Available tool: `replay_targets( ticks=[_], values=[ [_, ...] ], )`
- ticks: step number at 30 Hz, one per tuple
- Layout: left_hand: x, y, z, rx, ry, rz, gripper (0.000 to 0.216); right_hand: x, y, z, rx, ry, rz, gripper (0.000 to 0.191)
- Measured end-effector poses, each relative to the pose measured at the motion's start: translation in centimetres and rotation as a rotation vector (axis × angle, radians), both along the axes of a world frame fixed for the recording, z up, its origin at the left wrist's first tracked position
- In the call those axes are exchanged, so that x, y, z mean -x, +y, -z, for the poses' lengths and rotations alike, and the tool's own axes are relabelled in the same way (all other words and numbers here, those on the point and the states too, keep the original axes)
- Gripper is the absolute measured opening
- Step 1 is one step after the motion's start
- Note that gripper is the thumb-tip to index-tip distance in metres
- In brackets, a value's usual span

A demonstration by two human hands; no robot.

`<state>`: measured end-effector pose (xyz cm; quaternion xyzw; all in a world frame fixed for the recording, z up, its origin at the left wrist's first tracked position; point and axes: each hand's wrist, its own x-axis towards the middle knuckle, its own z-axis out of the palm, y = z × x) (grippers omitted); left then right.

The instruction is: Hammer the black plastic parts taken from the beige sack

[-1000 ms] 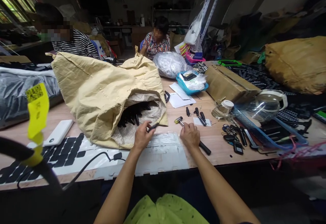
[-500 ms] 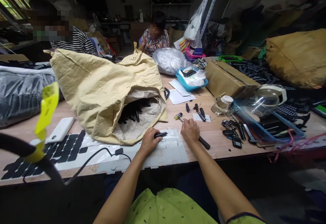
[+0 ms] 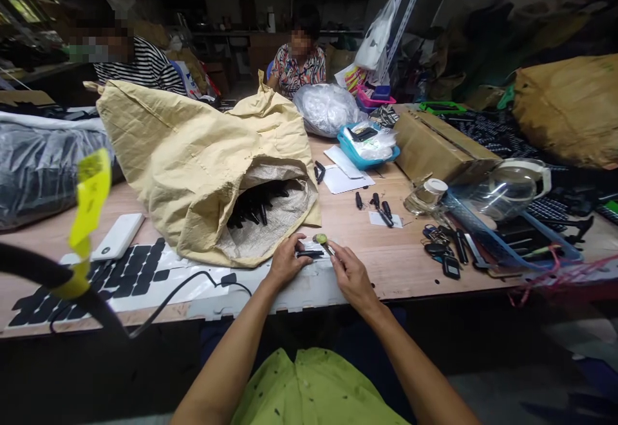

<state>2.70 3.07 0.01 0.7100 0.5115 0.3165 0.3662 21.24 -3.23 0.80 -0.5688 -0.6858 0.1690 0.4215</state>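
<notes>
My left hand [image 3: 286, 262] pinches a small black stick-like part [image 3: 309, 254] flat against a white foam sheet [image 3: 309, 283] at the table's near edge. My right hand [image 3: 352, 275] grips a small hammer, whose yellow-green head [image 3: 320, 239] hovers just above the black part. A big tan sack [image 3: 193, 161] lies open right behind my hands, with many more black parts [image 3: 258, 206] spilling inside its mouth.
Loose black parts [image 3: 379, 209] and keys [image 3: 441, 251] lie to the right, beside a glass jar [image 3: 425, 196], a clear jug [image 3: 512, 187] and a cardboard box [image 3: 434, 148]. A white power bank [image 3: 118, 235] and cable sit left. Two other people sit across the table.
My right hand lifted the hammer off the table and swung it left, over the black part. My left hand set the part down on the foam sheet.
</notes>
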Motion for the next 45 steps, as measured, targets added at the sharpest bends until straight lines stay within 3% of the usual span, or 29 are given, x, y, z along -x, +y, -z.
replay_targets(
  ticks=[5, 11, 17, 22, 27, 31, 35, 40, 45],
  values=[
    [-0.2, 0.0, 0.5, -0.020, -0.036, -0.002, 0.055, 1.5, -1.1, 0.3, 0.006, -0.023, -0.087, 0.042],
    [-0.2, 0.1, 1.0, -0.035, -0.054, -0.003, 0.054, 2.1, -1.4, 0.9, 0.013, -0.106, -0.082, 0.045],
    [-0.3, -0.1, 0.9, -0.046, -0.056, -0.003, 0.053, 1.4, -1.4, 0.1, -0.013, -0.084, -0.042, 0.044],
    [-0.1, 0.0, 0.8, -0.098, 0.007, 0.027, 0.033, 0.8, -1.7, 0.8, 0.006, -0.095, -0.031, 0.044],
    [0.0, 0.1, 0.5, -0.118, 0.076, 0.084, 0.016, -0.8, 0.5, 0.7, -0.024, -0.136, 0.120, 0.042],
    [-0.2, 0.0, 0.2, -0.105, 0.114, 0.088, 0.016, -3.1, 3.9, 0.6, 0.075, -0.335, 0.312, 0.039],
    [-0.3, -0.1, 0.1, -0.097, 0.156, 0.096, 0.015, -4.3, 6.2, 1.6, 0.108, -0.545, 0.396, 0.036],
    [0.0, 0.1, 0.1, -0.101, 0.167, 0.117, 0.014, -3.4, 6.6, 2.8, 0.084, -0.641, 0.460, 0.036],
    [0.3, -0.5, -0.5, -0.095, 0.154, 0.120, 0.015, -2.6, 6.6, 2.4, 0.124, -0.684, 0.504, 0.036]
  ],
)
